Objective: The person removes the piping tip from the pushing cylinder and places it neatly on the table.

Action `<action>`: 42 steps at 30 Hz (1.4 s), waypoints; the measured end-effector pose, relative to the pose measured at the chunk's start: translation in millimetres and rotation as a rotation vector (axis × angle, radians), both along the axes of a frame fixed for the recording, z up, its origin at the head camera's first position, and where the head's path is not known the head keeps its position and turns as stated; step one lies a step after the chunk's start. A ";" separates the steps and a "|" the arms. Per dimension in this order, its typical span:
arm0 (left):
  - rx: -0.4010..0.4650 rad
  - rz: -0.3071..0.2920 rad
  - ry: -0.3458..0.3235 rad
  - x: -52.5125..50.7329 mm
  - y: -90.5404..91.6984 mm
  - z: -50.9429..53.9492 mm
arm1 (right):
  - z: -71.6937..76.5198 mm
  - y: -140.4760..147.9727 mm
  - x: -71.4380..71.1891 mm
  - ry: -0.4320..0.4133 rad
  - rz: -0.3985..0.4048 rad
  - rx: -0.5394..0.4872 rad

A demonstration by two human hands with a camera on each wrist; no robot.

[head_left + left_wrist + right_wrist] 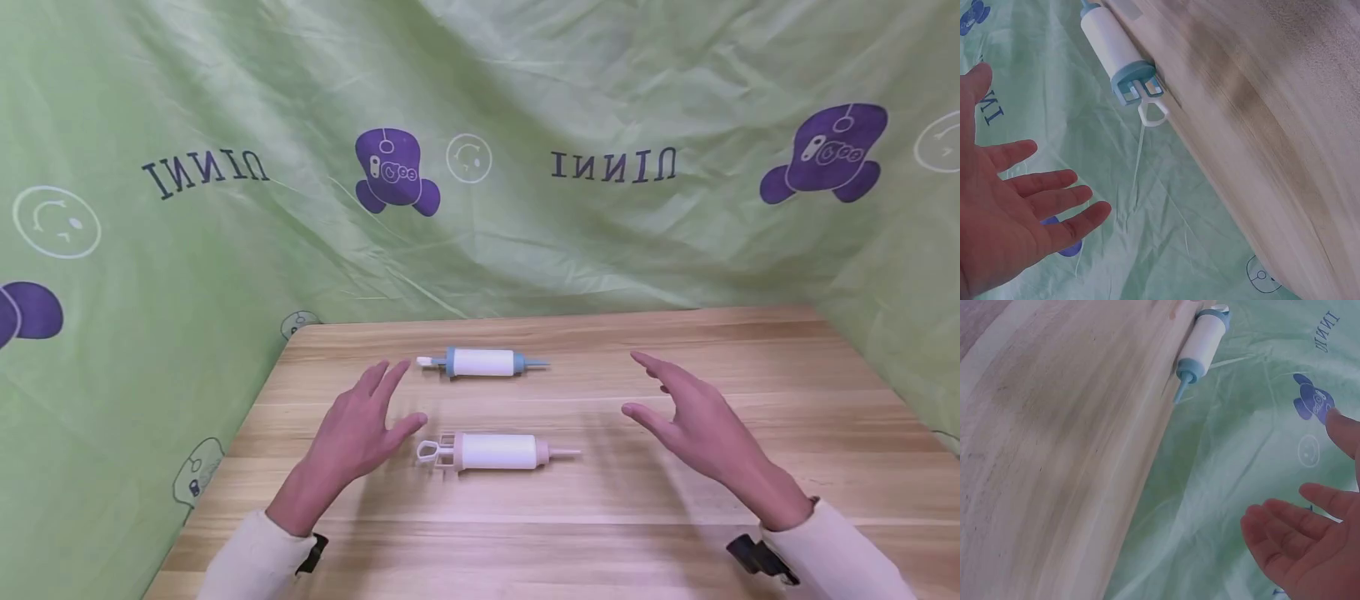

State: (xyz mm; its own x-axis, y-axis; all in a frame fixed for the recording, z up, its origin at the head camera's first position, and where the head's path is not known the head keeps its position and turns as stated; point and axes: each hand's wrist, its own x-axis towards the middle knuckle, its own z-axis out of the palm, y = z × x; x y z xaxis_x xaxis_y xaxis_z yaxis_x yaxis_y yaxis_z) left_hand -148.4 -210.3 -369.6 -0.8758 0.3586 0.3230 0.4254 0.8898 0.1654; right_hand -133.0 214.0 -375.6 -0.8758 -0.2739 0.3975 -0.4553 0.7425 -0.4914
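Two syringe-like tubes with plungers and long thin nozzles lie on the wooden table, nozzles to the right. The one with blue ends and a white barrel is farther back; the one with pink ends and a white barrel is nearer. My left hand hovers left of both, fingers apart, holding nothing. To their right, my right hand is raised over the table with nothing in it. In the left wrist view the blue tube shows its white ring handle; its nozzle shows in the right wrist view.
The wooden table reaches back to a green cloth printed with purple figures and letters. That cloth also hangs at the left and right sides. Dark straps show at both wrists beside the light sleeves.
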 end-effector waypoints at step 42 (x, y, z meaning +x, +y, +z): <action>0.606 0.049 -0.492 -68.9 -20.7 -20.8 | -43.2 -31.9 -77.5 -0.464 0.159 -0.440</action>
State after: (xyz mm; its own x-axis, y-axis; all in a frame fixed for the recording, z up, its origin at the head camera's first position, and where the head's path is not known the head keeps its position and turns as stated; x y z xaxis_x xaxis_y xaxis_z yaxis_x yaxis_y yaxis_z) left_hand -217.3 -230.9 -390.4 -0.9795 0.2004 0.0208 0.1395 0.6002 0.7876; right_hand -210.5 182.1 -418.9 -0.9454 -0.3123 0.0929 -0.2108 0.3686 -0.9054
